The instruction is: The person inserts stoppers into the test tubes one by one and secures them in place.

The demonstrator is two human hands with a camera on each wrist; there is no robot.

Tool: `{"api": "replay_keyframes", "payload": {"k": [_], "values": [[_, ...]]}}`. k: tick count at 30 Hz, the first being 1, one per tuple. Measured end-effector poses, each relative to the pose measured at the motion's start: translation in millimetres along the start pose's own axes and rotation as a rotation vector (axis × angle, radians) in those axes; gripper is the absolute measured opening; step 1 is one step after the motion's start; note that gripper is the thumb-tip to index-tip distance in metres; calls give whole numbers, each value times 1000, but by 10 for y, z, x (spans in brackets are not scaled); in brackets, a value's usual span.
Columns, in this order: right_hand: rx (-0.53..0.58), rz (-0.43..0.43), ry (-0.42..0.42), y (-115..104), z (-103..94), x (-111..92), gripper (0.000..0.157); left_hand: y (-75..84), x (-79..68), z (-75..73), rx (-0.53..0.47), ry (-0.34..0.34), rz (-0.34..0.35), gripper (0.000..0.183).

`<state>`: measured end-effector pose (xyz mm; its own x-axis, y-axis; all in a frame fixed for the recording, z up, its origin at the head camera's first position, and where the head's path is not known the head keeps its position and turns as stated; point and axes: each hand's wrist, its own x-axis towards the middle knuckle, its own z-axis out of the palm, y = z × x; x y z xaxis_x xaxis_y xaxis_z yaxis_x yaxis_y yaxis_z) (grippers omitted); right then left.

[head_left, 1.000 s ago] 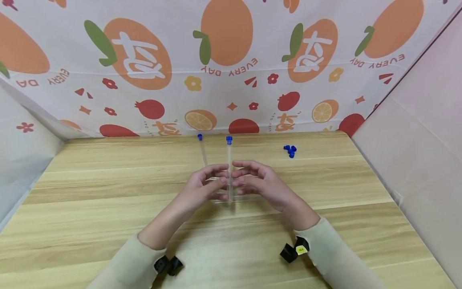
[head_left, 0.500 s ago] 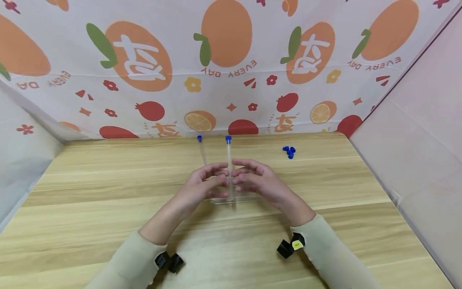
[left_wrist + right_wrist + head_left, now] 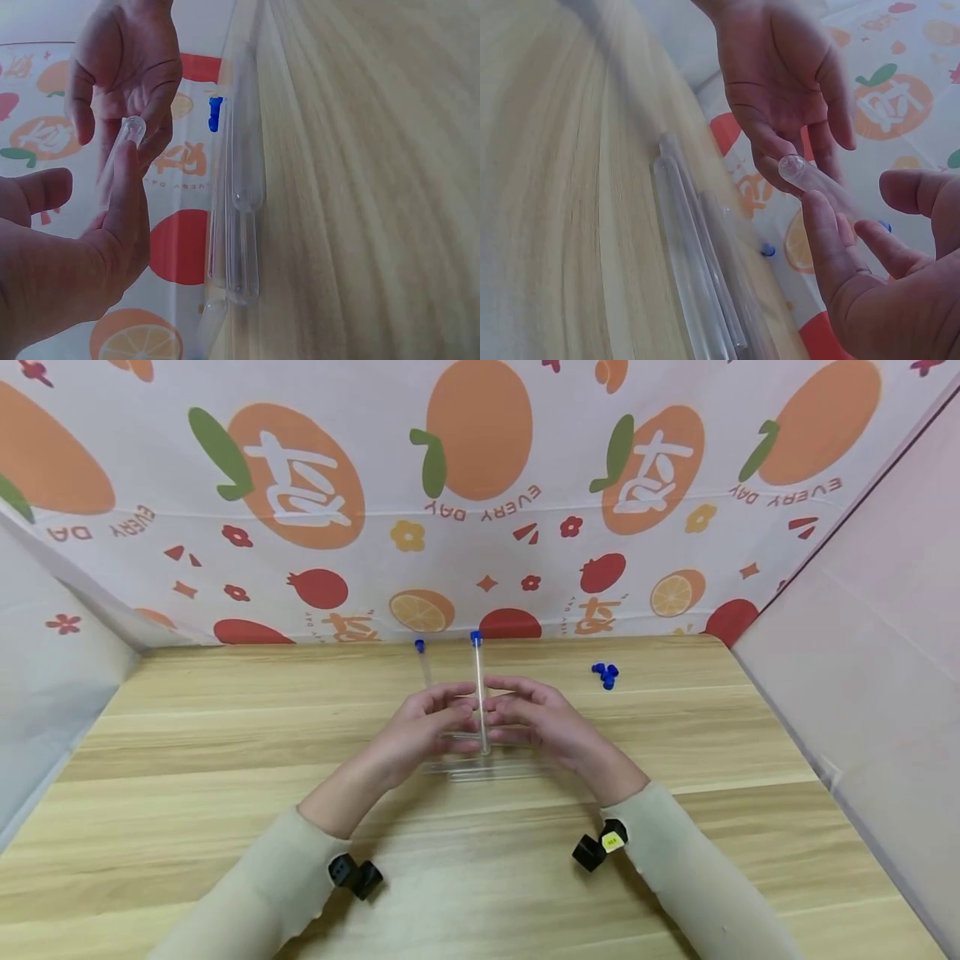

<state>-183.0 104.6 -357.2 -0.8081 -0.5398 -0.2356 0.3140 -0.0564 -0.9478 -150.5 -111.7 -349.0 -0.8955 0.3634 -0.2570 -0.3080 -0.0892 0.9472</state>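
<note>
Upright between my two hands stands a clear test tube (image 3: 480, 670) with a blue cap. Fingertips of my left hand (image 3: 408, 735) touch it from one side, those of my right hand (image 3: 566, 731) from the other. Both thumbs stay apart from it in the wrist views, where the rounded bottom of the tube (image 3: 120, 161) points toward the cameras. Below the hands, several clear tubes (image 3: 495, 771) lie on the table. Another capped tube (image 3: 426, 670) lies behind my left hand, which hides its lower part.
Loose blue caps (image 3: 607, 677) sit in a small cluster at the back right of the wooden table (image 3: 225, 760). A fruit-print cloth (image 3: 360, 568) hangs along the far edge, and pale cloth (image 3: 847, 652) borders the right side.
Both hands have risen slightly and moved away from me, carrying the upright tube with them. Its lower end now shows above the lying tubes, which are more visible.
</note>
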Motion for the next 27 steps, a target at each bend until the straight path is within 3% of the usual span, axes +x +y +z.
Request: {"api": "replay_keyframes", "payload": {"k": [7,20,27], "values": [[-12,33,13,-17,-25,155,39,27,111,-41,-3,31,-20,46],[28,114,43,-91,-22,437,38,61,293,-195,-13,11,-54,49],[17,144,70,-79,-62,578,35,95,401,-245,-28,48,-116,50]]}}
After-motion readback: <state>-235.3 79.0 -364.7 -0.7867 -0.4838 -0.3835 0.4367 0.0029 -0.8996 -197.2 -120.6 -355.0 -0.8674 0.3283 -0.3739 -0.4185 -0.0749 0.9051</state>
